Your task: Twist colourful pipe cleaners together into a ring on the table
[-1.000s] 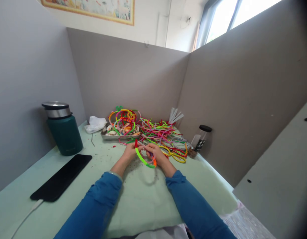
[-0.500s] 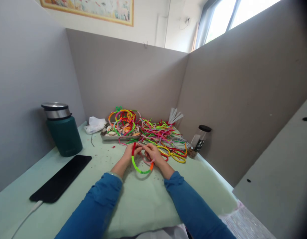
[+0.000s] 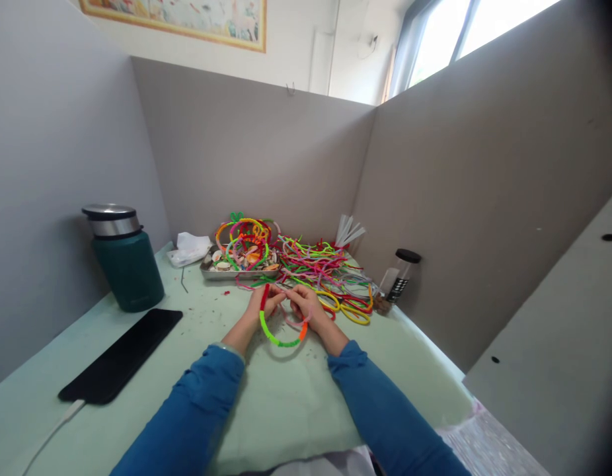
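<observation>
Both hands are over the middle of the table with fingertips pinched close together. Between them is a curved headband [image 3: 281,342] wrapped in bands of red, lime, green and orange pipe cleaner, its bend hanging toward me. My left hand [image 3: 256,308] is closed near its red end. My right hand [image 3: 308,309] is closed at the other side, by a pale pink pipe cleaner [image 3: 292,324] that loops under the fingers. The exact spot where the fingertips meet is too small to make out.
A metal tray [image 3: 236,275] of shells and finished colourful hoops stands behind my hands. Right of it lies a heap of pipe cleaners [image 3: 320,261]. A green bottle [image 3: 129,264], a phone [image 3: 122,357] on a cable and tissues [image 3: 191,247] are leftward; a clear jar [image 3: 400,277] leans rightward.
The headband's red and lime side has swung slightly left. Both hands stay nearly in place, still pinching at the same spot.
</observation>
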Available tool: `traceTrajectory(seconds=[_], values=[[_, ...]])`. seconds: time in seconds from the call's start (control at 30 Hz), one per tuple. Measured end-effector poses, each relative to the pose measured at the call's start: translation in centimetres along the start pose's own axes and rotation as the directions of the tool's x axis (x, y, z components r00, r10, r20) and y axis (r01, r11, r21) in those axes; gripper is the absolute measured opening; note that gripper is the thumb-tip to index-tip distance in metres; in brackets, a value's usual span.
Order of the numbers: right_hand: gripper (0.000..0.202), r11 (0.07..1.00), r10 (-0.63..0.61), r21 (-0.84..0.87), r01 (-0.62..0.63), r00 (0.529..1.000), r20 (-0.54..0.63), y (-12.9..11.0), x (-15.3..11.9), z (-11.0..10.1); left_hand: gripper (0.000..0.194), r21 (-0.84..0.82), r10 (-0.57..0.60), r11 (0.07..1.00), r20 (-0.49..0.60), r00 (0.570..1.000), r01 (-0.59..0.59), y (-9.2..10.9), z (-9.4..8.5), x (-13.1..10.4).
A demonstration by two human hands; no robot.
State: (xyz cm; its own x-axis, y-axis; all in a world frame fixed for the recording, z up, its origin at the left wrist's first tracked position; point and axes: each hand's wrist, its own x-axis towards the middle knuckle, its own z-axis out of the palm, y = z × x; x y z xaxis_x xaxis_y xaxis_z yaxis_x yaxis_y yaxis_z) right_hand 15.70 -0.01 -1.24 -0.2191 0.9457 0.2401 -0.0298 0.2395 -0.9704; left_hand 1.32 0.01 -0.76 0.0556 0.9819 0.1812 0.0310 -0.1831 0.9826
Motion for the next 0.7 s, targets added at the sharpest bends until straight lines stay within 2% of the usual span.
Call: traceTrajectory(seconds=[0.1, 0.27, 0.37, 0.47, 0.57, 0.7], values=[[0.031, 1.0, -0.009, -0.022, 0.009, 1.0, -0.002, 0.3, 0.2, -0.1, 0.023, 0.1, 0.031, 0.994, 0.043, 0.999, -0.035, 0.3, 0.0, -0.1], [0.029, 0.998, -0.049, -0.047, 0.049, 0.999, 0.004, 0.8, 0.4, -0.4, 0.029, 0.037, 0.06, 0.997, 0.089, 0.994, -0.063, 0.4, 0.0, -0.3], [0.03, 0.994, -0.068, -0.083, 0.069, 0.998, 0.016, 1.0, 0.3, -0.4, 0.034, 0.021, 0.059, 0.998, 0.065, 0.996, -0.06, 0.5, -0.1, -0.5], [0.029, 0.988, -0.073, -0.135, 0.078, 0.997, 0.037, 1.1, 0.3, -0.3, 0.04, 0.103, 0.051, 0.993, 0.026, 0.998, -0.054, 0.5, -0.2, -0.5], [0.027, 0.983, -0.072, -0.166, 0.079, 0.996, 0.048, 1.1, 0.3, -0.2, 0.042, 0.147, 0.068, 0.986, 0.036, 0.997, -0.073, 0.4, -0.3, -0.5], [0.029, 0.981, -0.081, -0.172, 0.095, 0.993, 0.083, 1.1, 0.4, -0.2, 0.041, 0.103, 0.076, 0.991, 0.063, 0.995, -0.082, 0.2, -0.4, -0.2]])
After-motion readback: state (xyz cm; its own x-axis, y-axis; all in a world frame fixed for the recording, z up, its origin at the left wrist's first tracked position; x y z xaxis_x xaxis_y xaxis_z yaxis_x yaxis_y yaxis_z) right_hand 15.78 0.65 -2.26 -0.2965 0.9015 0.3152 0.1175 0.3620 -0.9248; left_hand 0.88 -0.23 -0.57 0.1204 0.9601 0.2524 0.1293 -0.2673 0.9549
